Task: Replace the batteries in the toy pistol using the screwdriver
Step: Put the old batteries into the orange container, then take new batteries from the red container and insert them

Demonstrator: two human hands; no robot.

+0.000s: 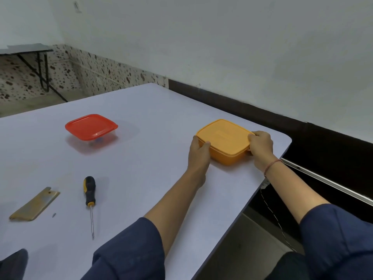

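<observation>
Sleeves (129, 249) nearest; screwdriver (90, 199), tan plate (35, 204), tiny screw (53, 215) to their left. Left hand (198, 152), right hand (261, 147) clasp orange box (224, 138), fingers curled on its ends. Red-lidded tub (91, 127) far left.

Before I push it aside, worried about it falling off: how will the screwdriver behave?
The screwdriver likely rolls a little: rounded handle, thin round shaft, flat on the smooth table. It looks stiff and handle-heavy, so a push at the tip may swing it round.
</observation>
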